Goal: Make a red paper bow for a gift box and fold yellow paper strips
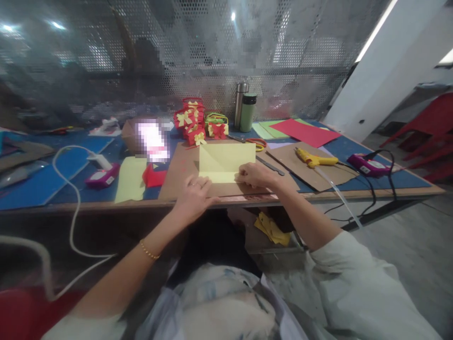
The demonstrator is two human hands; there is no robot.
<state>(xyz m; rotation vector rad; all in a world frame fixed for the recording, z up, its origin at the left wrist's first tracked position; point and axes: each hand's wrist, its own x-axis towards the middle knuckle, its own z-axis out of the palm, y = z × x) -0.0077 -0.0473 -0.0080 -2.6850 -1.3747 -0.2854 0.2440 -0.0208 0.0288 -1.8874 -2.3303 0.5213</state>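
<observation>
A pale yellow sheet of paper (226, 158) lies on a brown cardboard sheet (177, 182) in front of me, with a narrow strip folded up along its near edge. My left hand (196, 191) is at the left end of that strip, its fingers bent and closed on the fold. At the right end, my right hand (255, 175) is closed, with thumb and fingers pinching the folded edge. A dark flat blade-like tool (271, 166) rests just right of the paper. Scissors (256, 142) with red and yellow handles lie behind it.
A yellow glue gun (314, 158) rests on cardboard at right, beside a purple power socket (368, 165). Red boxes with bows (191, 120) and a green bottle (248, 112) stand behind. Left are a glowing phone (153, 139), red piece (155, 177), and white cable (75, 208).
</observation>
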